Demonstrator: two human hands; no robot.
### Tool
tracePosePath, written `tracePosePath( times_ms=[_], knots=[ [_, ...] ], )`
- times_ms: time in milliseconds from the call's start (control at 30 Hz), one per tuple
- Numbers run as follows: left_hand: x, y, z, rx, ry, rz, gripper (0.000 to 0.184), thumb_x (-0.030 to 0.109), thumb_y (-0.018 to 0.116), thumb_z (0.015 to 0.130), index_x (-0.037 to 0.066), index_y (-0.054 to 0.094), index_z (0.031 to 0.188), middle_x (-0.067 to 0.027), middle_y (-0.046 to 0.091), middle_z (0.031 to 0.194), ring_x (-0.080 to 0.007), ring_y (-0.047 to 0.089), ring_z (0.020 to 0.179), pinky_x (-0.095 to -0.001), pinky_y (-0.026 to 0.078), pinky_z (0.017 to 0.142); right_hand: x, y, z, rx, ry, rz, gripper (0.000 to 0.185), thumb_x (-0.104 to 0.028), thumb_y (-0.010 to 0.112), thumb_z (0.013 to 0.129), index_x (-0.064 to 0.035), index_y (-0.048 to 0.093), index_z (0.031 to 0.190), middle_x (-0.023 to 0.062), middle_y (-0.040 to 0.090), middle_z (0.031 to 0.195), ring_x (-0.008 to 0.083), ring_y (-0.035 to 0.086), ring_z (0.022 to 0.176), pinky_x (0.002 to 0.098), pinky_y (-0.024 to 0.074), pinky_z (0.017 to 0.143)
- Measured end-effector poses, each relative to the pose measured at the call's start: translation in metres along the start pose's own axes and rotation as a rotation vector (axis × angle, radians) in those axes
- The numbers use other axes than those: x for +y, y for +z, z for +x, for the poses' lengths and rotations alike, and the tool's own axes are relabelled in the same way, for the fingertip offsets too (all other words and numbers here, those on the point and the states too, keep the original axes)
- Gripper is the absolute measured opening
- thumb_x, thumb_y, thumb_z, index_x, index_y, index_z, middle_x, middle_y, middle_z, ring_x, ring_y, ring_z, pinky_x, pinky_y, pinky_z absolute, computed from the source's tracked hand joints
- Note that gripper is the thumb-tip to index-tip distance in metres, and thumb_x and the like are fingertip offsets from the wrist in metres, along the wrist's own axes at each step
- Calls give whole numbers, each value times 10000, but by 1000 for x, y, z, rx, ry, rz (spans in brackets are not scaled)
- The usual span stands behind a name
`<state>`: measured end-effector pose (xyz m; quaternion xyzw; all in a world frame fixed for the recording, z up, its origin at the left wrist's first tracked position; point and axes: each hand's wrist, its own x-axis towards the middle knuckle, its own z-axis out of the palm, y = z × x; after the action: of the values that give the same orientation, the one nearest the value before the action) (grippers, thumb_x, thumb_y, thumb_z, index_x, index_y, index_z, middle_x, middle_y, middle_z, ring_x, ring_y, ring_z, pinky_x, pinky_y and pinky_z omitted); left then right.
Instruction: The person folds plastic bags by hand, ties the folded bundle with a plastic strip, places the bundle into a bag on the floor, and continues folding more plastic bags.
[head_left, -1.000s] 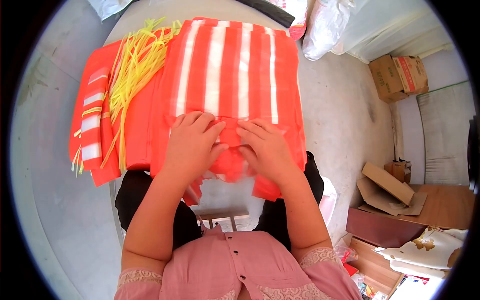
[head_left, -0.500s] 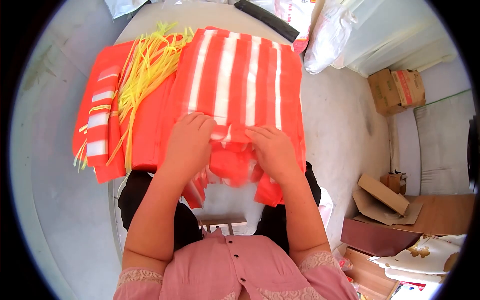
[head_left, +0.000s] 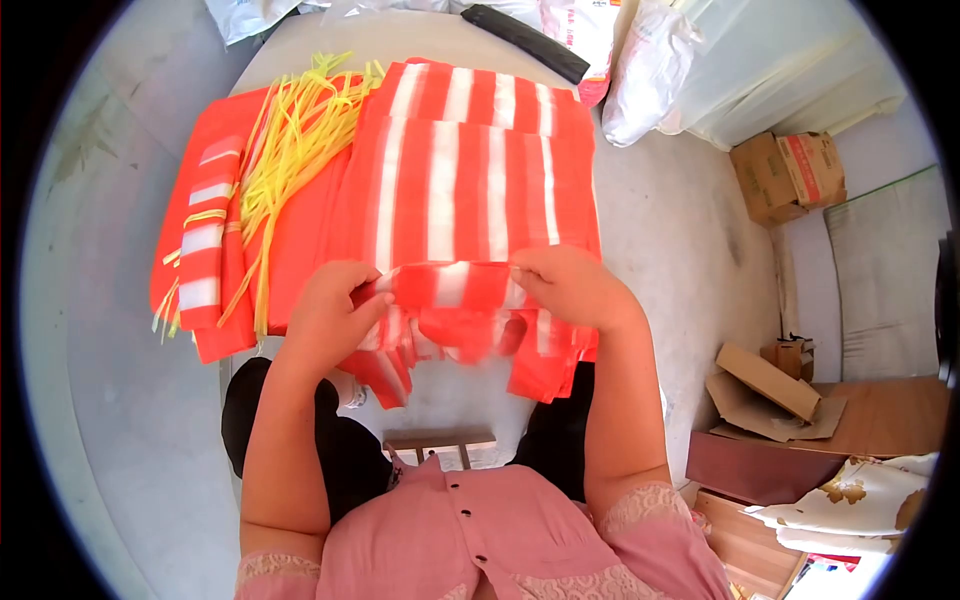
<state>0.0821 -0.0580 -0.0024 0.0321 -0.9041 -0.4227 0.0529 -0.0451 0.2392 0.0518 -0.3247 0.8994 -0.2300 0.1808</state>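
Observation:
A stack of red-and-white striped plastic bags (head_left: 470, 180) lies on the table in front of me. The near edge of the top bag is turned over into a flat band. My left hand (head_left: 340, 310) pinches the left end of this band between thumb and fingers. At its right end, my right hand (head_left: 568, 285) is closed on the same bag. Crumpled handle ends of the bags hang over the table's near edge between and below my hands. Left of the stack are yellow strips (head_left: 300, 150) and a rolled striped bundle (head_left: 203, 235) tied with one such strip.
Red plastic sheets (head_left: 290, 240) lie under the yellow strips. A black roll (head_left: 525, 42) rests at the table's far edge, near a white plastic bag (head_left: 650, 75). Cardboard boxes (head_left: 785, 178) stand on the right, with an opened carton (head_left: 770, 395) nearer to me.
My hands have moved apart to the two ends of the turned-over edge, which is now straighter and wider. The top bag has shifted toward me, with its far edge now showing across the stack.

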Motion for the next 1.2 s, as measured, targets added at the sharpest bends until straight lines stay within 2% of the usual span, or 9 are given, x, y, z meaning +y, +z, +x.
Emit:
tracePosePath(
  times_ms=[133, 300, 400, 600, 800, 900, 1000, 1133, 1200],
  knots=[
    [7, -7, 14, -64, -205, -60, 170, 133, 716, 954, -28, 678, 995, -147, 669, 828, -299, 656, 778, -405, 519, 731, 16, 4, 30, -54, 89, 44, 233, -206, 592, 1029, 5, 622, 936, 167, 614, 822, 331, 591, 764, 438, 488, 725],
    [4, 3, 22, 27, -156, 109, 201, 171, 680, 977, -28, 667, 954, -191, 668, 807, -351, 663, 766, -423, 515, 711, 19, 13, 36, 61, 197, 173, 212, -216, 639, 1010, -19, 698, 1062, 128, 657, 861, 255, 621, 803, 406, 508, 749],
    [5, 7, 22, 51, -154, 132, 203, 178, 676, 978, -24, 668, 959, -210, 680, 838, -381, 666, 792, -430, 518, 720, 29, 17, 20, 228, 234, 290, 327, -256, 640, 1009, -58, 693, 1263, 163, 741, 1090, 299, 698, 1006, 413, 546, 912],
    [2, 14, 20, 103, -167, 146, 219, 205, 672, 984, -12, 665, 952, -215, 689, 852, -392, 674, 814, -433, 524, 730, 55, 21, -37, 356, 320, 349, 458, -210, 670, 998, -71, 595, 1428, 156, 708, 1211, 296, 693, 1057, 405, 545, 940],
    [9, 19, 20, 198, -232, 102, 172, 166, 694, 973, 20, 612, 1014, -184, 667, 863, -344, 672, 798, -414, 526, 736, 76, 48, -55, 486, 124, 272, 274, -133, 635, 1015, -31, 662, 1268, 154, 676, 1181, 319, 686, 1024, 395, 544, 901],
    [10, 17, 19, 203, -252, 39, 162, 106, 707, 954, 41, 589, 1045, -145, 651, 879, -289, 667, 818, -398, 525, 751, 69, 48, -55, 463, 168, 228, 193, -109, 640, 1013, -23, 690, 1179, 160, 660, 1184, 316, 684, 1002, 396, 546, 886],
    [2, 7, 16, 118, -161, -52, 181, 68, 716, 917, 43, 633, 1076, -141, 672, 903, -323, 664, 843, -421, 531, 767, 64, 47, -55, 460, 166, 200, 165, -54, 657, 999, -21, 682, 1159, 45, 615, 1255, 207, 626, 981, 321, 524, 882],
    [-1, 1, 7, 97, 7, -118, 319, 0, 712, 858, 65, 709, 1170, -135, 691, 987, -335, 649, 979, -427, 529, 859, 42, 36, -61, 357, 301, 280, 318, -87, 739, 946, -22, 685, 1252, 58, 540, 1390, 209, 629, 1024, 340, 535, 880],
    [1, -5, 3, 35, 28, -17, 399, -38, 715, 840, 78, 715, 1221, -133, 674, 1045, -319, 627, 1054, -397, 508, 978, 39, 34, -64, 339, 286, 282, 403, -95, 770, 918, -27, 683, 1306, 70, 507, 1437, 211, 635, 1033, 351, 542, 878]
  ],
)
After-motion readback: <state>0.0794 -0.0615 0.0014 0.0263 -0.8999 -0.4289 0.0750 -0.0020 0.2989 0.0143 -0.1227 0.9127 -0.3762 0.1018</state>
